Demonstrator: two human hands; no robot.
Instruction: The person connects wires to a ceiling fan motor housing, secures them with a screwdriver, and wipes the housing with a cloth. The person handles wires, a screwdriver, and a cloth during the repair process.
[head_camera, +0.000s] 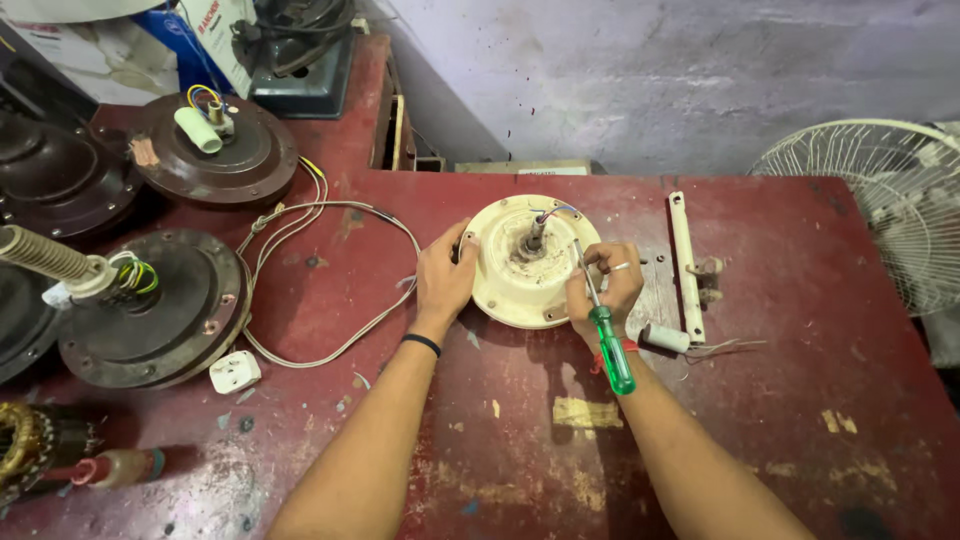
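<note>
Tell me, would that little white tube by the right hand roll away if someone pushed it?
Probably a little. The little white tube looks round and lies on its side on the flat red table, so it could roll. Thin wires trail from one end and would likely drag and stop it soon. It looks small, so likely light.

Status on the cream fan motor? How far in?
Done: the cream motor housing lies flat on the red table, apart from the brown motors; a white bar and capacitor lie beside it. In hand: left hand steadies the rim, right hand holds a green-handled screwdriver. Left: the cover is still closed.
</note>
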